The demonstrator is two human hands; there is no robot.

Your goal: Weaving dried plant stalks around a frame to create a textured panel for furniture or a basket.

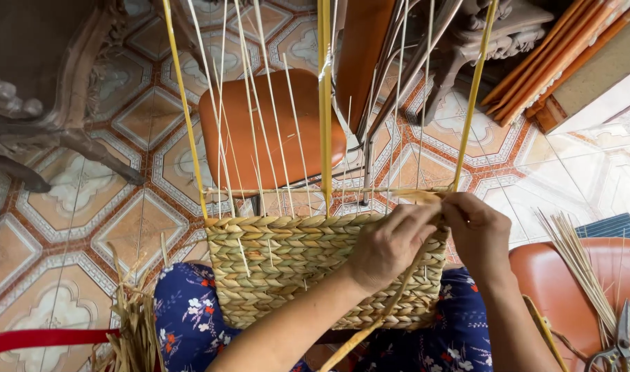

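A half-woven straw basket (pixel 287 265) rests on my lap, its braided wall facing me. Thin pale stakes (pixel 260 117) and yellow frame rods (pixel 324 103) rise from its rim. My left hand (pixel 387 244) lies over the basket's upper right edge, fingers pinching a flat straw strand (pixel 418 196) at the rim. My right hand (pixel 477 231) meets it at the right corner, gripping the same strand beside a yellow rod (pixel 470 117). A loose straw length (pixel 377 320) trails down below my hands.
An orange chair seat (pixel 260 131) stands just beyond the basket. Another orange seat (pixel 584 289) at right holds a bundle of thin sticks (pixel 580 265) and scissors (pixel 622 341). Dry straw (pixel 132 324) lies at lower left. Carved wooden furniture (pixel 46 103) stands on the patterned tile floor.
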